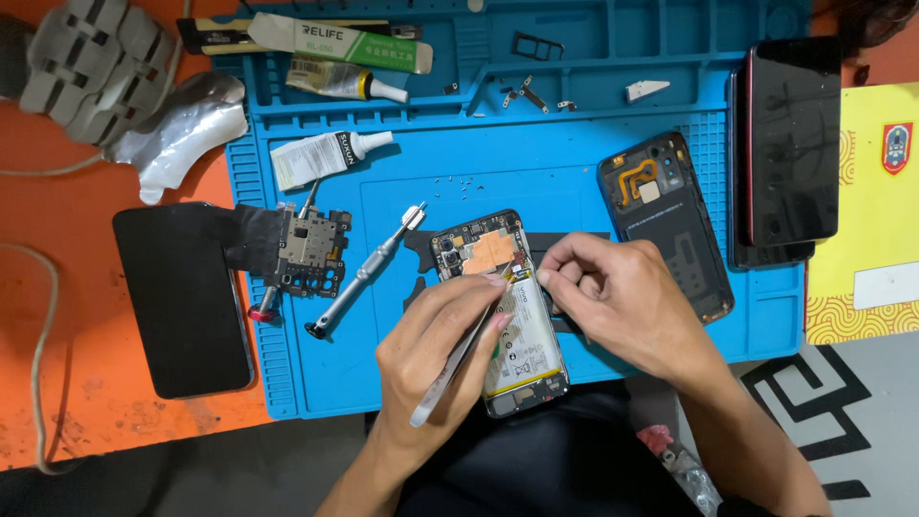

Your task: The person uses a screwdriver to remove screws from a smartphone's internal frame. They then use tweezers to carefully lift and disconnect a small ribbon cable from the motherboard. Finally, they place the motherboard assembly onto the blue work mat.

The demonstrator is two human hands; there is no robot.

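Blue silicone mat (536, 182) covered most of the orange desk (86, 421), and the opened phone (503, 311) lay on it near the front edge, tilted a little, its battery and copper-coloured shield facing up. The left hand (436, 345) was closed around metal tweezers (450, 369), pinched like a pen, tips down at the seam just above the battery, a grip that looked chosen for fine control. The right hand (613, 292) had its fingers curled together, fingertips pressing at the phone's right edge, apparently to steady the body against the tweezers' push; whether it pinched anything small there, I could not tell. A screwdriver (369, 273) lay diagonally just left of the phone, apart from it and within easy reach of the left hand. Further left sat a loose circuit board (306, 251) beside a dark phone (182, 297) that straddled the mat's left border. A back cover (670, 225) rested on the right, clear of the right wrist, with a stack of dark phones (790, 144) beyond it at the mat's edge. Glue tubes (325, 158) and tiny screws (459, 180) kept to the far side, leaving open mat between them and the phone. Near the body, the mat's front edge left the forearms little room.
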